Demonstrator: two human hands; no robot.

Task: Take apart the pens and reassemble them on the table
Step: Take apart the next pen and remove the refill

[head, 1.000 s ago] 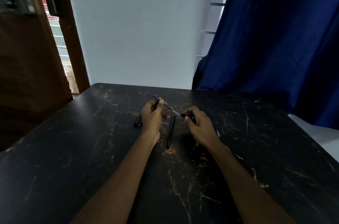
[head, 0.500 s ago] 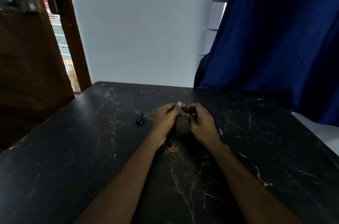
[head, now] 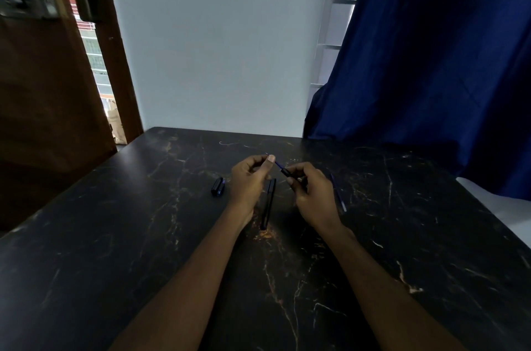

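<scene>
Both hands' grip on one refill (head: 278, 164), one barrel (head: 268, 202), two caps (head: 217, 186)

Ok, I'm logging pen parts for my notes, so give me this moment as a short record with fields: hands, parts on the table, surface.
left hand: pinching a thin blue refill
right hand: holding a small dark pen piece at the refill's end
between the hands: black barrel lying on the table
left of hands: short dark cap
right of hands: second refill, lying flat
surface: black marbled table
</scene>
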